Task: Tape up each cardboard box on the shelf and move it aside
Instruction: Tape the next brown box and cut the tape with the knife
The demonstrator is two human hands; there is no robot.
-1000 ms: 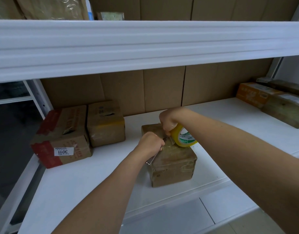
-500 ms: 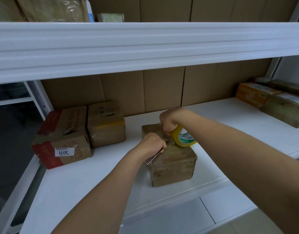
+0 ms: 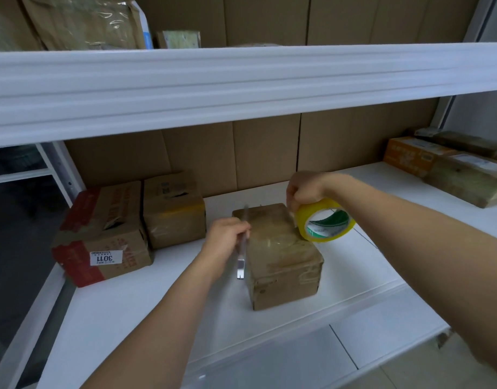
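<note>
A thin metal blade [image 3: 242, 242] is gripped in the curled fingers of the left hand [image 3: 226, 242], held upright along the left edge of the small box [image 3: 279, 254], probably so that tape can be cut there. A yellow roll of tape [image 3: 324, 224] is gripped from above by the right hand [image 3: 305, 189], its fingers closed over the rim, and it is held against the box's upper right edge; whether a strip runs from it to the box cannot be told. Green print is seen inside the roll's core, but it cannot be read.

The small box stands near the front of the white shelf [image 3: 129, 318], its top covered with glossy tape, so the taping is judged nearly done and the move aside not yet made. At the left, 2 more boxes are set touching each other: a red-printed box [image 3: 101, 237], bearing a white label read as "3011" upside down, and a plain brown box [image 3: 174, 209]. Further boxes [image 3: 449, 167] lie at the far right.
</note>
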